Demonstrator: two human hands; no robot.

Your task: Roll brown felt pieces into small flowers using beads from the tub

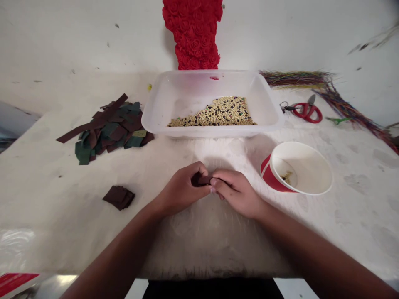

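Both hands meet at the middle of the white table, pinching one small dark brown piece (201, 179) of fabric or foam between them. My left hand (183, 189) curls its fingers over the piece from the left. From the right, my right hand (235, 192) presses thumb and fingertips against it. A small stack of the same dark brown squares (119, 197) lies to the left of my left hand. A clear plastic tub (156, 114) behind the hands holds gold and dark beads (218, 113).
A heap of dark brown and green cut strips (109, 128) lies at the back left. A red paper cup (296, 168) with a few beads lies tipped at the right. Red-handled scissors (305, 110) and coloured wires (343, 104) are at the back right. A red rose-covered shape (193, 33) stands behind the tub.
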